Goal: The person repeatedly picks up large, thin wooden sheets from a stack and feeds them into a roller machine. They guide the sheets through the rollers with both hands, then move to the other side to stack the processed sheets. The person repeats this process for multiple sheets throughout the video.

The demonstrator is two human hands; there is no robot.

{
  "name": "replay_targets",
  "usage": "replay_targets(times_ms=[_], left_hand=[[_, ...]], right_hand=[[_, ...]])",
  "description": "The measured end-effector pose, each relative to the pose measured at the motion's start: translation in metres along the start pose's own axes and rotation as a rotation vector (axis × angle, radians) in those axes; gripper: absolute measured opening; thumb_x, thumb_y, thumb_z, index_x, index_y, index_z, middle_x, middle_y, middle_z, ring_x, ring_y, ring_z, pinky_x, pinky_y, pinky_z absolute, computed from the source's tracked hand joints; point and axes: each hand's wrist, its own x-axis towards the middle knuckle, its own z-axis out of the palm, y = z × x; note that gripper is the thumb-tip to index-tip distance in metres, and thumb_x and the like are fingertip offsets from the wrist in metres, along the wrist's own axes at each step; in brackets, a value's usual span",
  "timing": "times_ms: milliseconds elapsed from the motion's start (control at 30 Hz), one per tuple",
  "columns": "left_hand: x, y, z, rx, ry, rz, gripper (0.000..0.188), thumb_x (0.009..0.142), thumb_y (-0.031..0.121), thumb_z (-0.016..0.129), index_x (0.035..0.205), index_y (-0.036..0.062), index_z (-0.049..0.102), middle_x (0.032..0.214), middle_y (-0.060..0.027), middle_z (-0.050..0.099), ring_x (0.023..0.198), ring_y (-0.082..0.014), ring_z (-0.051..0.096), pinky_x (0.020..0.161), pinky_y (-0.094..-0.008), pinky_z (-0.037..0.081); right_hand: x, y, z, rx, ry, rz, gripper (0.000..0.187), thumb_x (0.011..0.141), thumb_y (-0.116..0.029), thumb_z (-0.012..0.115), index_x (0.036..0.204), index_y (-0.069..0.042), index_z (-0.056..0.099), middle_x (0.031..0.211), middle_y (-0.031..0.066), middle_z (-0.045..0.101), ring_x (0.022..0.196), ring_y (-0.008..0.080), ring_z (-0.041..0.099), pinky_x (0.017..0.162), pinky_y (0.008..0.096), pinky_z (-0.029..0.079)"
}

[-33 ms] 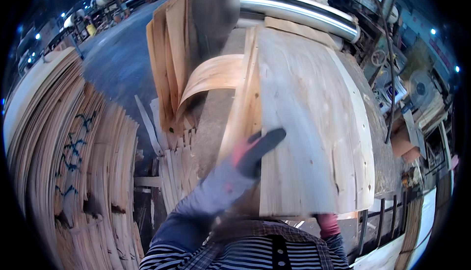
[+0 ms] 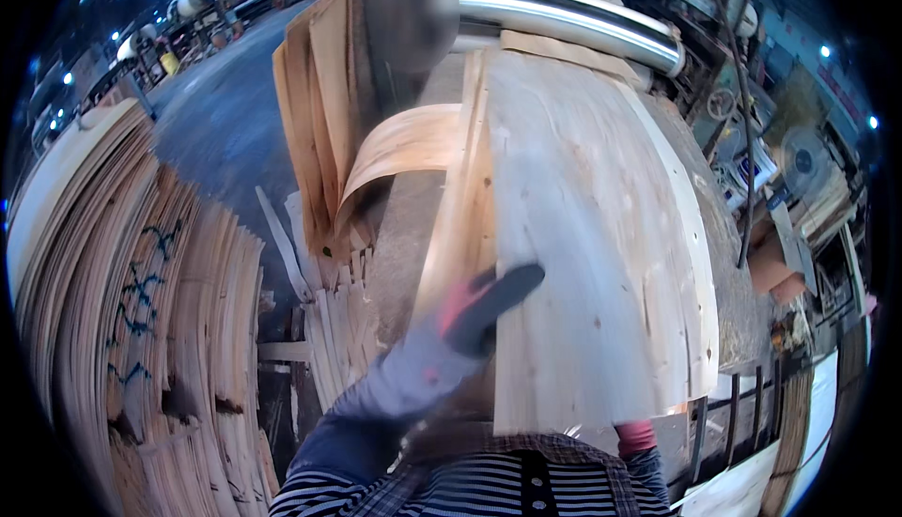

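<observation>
Stacked veneer (image 2: 122, 329) along the left edge. Centre frame: gloved left hand (image 2: 474, 315), fingers flat and open, pressed on the left edge of the sheet (image 2: 592, 254). Lower right: right hand (image 2: 637, 437) under the sheet's bottom edge, fingers hidden, grip unclear.

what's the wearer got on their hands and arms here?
Left hand: grey knit glove with red palm and dark fingertips, above a dark blue sleeve. Right hand: mostly hidden, only a red glove cuff shows, with a dark sleeve below. Striped shirt at the lower edge.
</observation>
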Motion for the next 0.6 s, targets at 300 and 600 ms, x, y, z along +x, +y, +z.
replay_targets(times_ms=[300,600], left_hand=[[0.012,-0.017,-0.060,-0.395,0.322,-0.364,0.040,0.079,0.018,0.048,0.114,-0.0031,0.044,0.107,-0.0182,0.052,0.096,-0.0286,0.052,0.085,-0.0375,0.043],[0.108,-0.009,-0.068,-0.399,0.137,-0.236,0.043,0.081,0.023,0.049,0.116,-0.0011,0.042,0.112,-0.0156,0.050,0.100,-0.0264,0.050,0.085,-0.0363,0.042]], right_hand=[[0.019,-0.059,-0.027,-0.159,-0.276,-0.153,0.076,0.059,-0.046,0.065,0.120,-0.008,0.040,0.126,0.0219,0.031,0.118,0.0390,0.024,0.096,0.0507,0.021],[0.111,-0.025,-0.038,-0.153,-0.142,-0.305,0.064,0.062,-0.041,0.060,0.117,-0.011,0.044,0.118,0.0174,0.041,0.111,0.0361,0.035,0.093,0.0542,0.024]])
